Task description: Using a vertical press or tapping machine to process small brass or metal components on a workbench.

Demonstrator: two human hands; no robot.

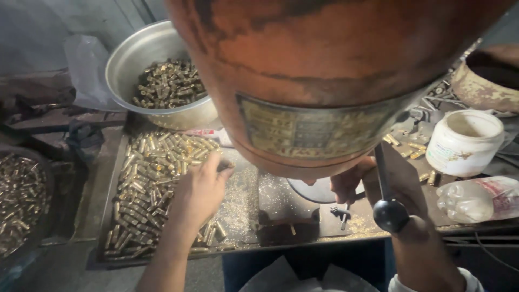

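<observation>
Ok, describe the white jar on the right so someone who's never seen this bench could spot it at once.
Start at the big rust-orange machine body hanging over the bench, then look right of it. There stands the white jar, open-topped and stained. Unlike the clear plastic bottle lying just in front of it, it is opaque and upright.

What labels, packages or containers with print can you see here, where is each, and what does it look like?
Metal plate: front of the rust-orange machine body, rectangular, worn yellowish.
White jar: right bench, round, open, faint print.
Plastic bottle: below the jar, lying down, clear, reddish label.
Wrapper: under the steel bowl, white-red.
</observation>
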